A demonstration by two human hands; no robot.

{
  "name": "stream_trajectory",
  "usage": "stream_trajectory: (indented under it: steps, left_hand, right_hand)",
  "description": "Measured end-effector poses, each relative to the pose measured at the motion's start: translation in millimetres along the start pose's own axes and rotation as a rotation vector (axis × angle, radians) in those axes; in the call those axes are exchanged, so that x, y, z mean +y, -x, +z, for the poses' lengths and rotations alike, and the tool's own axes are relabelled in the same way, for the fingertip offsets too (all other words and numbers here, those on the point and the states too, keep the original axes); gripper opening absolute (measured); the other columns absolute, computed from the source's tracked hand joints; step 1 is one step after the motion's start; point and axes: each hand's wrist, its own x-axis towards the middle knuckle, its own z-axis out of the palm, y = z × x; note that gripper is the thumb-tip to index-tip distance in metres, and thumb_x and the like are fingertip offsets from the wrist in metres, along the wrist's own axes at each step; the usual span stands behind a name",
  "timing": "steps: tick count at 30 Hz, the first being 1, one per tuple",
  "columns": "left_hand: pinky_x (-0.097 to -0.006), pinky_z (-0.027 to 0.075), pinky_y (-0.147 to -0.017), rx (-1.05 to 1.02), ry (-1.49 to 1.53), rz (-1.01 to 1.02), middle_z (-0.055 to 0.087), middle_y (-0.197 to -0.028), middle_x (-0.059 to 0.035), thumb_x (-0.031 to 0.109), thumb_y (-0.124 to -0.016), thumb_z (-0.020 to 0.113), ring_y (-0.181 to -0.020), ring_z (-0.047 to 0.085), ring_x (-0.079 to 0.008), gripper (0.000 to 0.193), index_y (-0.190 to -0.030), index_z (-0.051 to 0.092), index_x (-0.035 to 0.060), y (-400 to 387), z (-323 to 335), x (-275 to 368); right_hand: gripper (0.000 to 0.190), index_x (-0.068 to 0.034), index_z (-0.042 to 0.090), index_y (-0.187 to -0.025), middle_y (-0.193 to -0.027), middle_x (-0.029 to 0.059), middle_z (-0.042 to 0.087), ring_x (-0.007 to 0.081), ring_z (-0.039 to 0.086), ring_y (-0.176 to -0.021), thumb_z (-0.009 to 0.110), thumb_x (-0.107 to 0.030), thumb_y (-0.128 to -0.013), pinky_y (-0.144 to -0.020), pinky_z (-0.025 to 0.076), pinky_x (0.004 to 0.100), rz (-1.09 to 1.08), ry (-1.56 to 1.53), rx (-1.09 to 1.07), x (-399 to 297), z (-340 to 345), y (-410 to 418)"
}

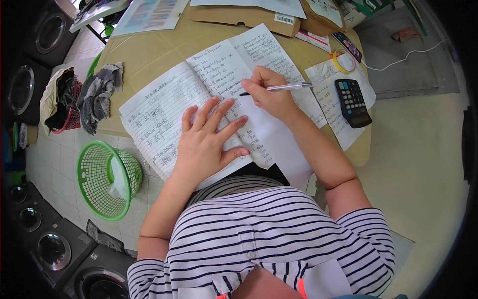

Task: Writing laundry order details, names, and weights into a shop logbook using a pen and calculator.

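An open notebook with ruled, handwritten pages lies at the table's near edge. My left hand rests flat with fingers spread across its left page and inner fold, holding nothing. In my right hand is a pen with a clear barrel; its dark tip points left, over the handwriting. Beneath my right forearm a white sheet of paper covers part of the right-hand page and hangs toward my lap. More handwritten lines show between the left hand and that sheet.
A black calculator sits on handwritten papers at the right, near a yellow tape roll and a phone. A cardboard box stands at the back. Grey cloth drapes the left edge; a green basket stands on the floor.
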Motion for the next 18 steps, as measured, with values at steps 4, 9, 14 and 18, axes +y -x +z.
stream_trajectory:
  steps: [4,9,14,18]
  left_hand:
    - [-0.0525,0.027,-0.111,-0.003,-0.008,0.002,0.051,-0.145,-0.0034,0.066,-0.08,0.061,-0.137,0.041,-0.0291,0.059,-0.125,0.067,0.0292,-1.8,-1.0,0.5]
    - [-0.0522,0.027,-0.11,0.017,0.01,0.011,0.051,-0.144,-0.003,0.066,-0.08,0.062,-0.136,0.041,-0.0285,0.058,-0.124,0.067,0.0295,-0.6,0.1,-1.6]
    - [-0.0523,0.027,-0.11,0.009,0.005,0.005,0.051,-0.144,-0.0032,0.066,-0.08,0.062,-0.136,0.041,-0.0284,0.058,-0.125,0.067,0.0298,-0.9,-1.6,-0.5]
    - [-0.0521,0.027,-0.11,0.017,0.015,0.012,0.051,-0.144,-0.0035,0.067,-0.08,0.062,-0.136,0.041,-0.0287,0.058,-0.124,0.068,0.0294,-2.4,-1.3,-0.1]
  right_hand:
    - [0.042,-0.006,0.055,-0.087,-0.065,0.0033,0.057,0.007,0.053,-0.052,0.053,-0.045,-0.103,-0.049,0.042,0.0213,0.152,-0.104,-0.003,-24.6,0.0,2.9]
    - [0.051,-0.005,0.058,-0.091,-0.068,0.0035,0.059,0.0078,0.055,-0.053,0.049,-0.054,-0.101,-0.05,0.043,0.021,0.135,0.063,-0.121,-68.7,-26.6,13.2]
    - [0.047,-0.006,0.059,-0.091,-0.069,0.0015,0.057,0.0073,0.056,-0.058,0.051,-0.051,-0.101,-0.051,0.041,0.0207,-0.074,0.119,-0.033,-46.3,-29.1,12.6]
    - [0.043,-0.005,0.059,-0.092,-0.068,0.0012,0.056,0.0074,0.054,-0.059,0.051,-0.045,-0.103,-0.052,0.041,0.0215,-0.12,-0.011,-0.033,-15.1,-17.2,17.1]
